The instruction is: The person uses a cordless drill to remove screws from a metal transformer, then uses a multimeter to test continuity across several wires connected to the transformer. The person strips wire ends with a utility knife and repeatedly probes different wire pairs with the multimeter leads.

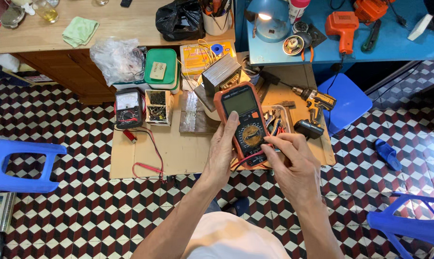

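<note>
Cardboard sheet (188, 153); left hand (222, 148) holds orange rectangular multimeter (243, 120).

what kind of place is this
Probably a small home electronics repair workshop: the left hand holds an orange digital multimeter, an analog meter lies on the cardboard sheet, and a cordless drill lies nearby.

A multimeter (243, 122) is held above the cardboard (178, 153), an analog meter (128, 108) lying left, perhaps upon it

orange digital multimeter (243, 122) | upright, tilted | screen blank | held over cardboard
</note>
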